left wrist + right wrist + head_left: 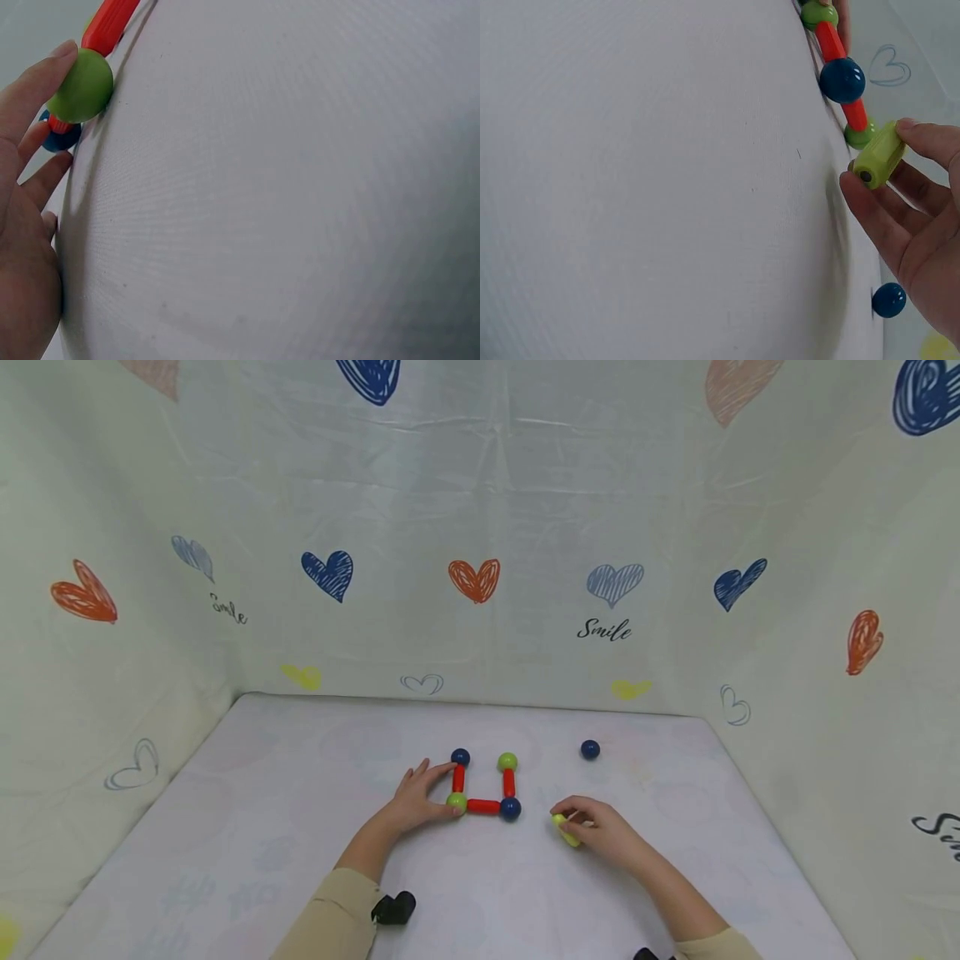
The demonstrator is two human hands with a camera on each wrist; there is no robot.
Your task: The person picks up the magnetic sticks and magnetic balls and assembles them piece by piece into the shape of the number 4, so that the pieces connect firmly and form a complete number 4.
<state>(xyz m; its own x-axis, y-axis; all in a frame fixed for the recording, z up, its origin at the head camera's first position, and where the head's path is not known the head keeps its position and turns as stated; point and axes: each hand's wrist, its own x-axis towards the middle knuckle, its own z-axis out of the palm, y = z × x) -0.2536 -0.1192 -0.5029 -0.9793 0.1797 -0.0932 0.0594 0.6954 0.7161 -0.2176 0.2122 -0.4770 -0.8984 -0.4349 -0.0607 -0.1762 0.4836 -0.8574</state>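
On the table lies a U-shaped magnetic ball-and-rod frame: three red rods (483,807) joined by two green balls (507,762) and two blue balls (510,809). My left hand (417,799) holds its left side, the thumb on the near green ball (82,86) and the index finger at the far blue ball (461,757). To the right of the frame, my right hand (600,831) pinches a yellow-green magnetic rod (880,155) between thumb and fingers. The rod is tilted, with a dark round magnet showing at one end in the right wrist view.
A loose blue ball (590,749) sits at the back right of the table, beyond my right hand. The pale tabletop (300,793) ends at a hanging white curtain (540,527) printed with hearts, behind and along both sides.
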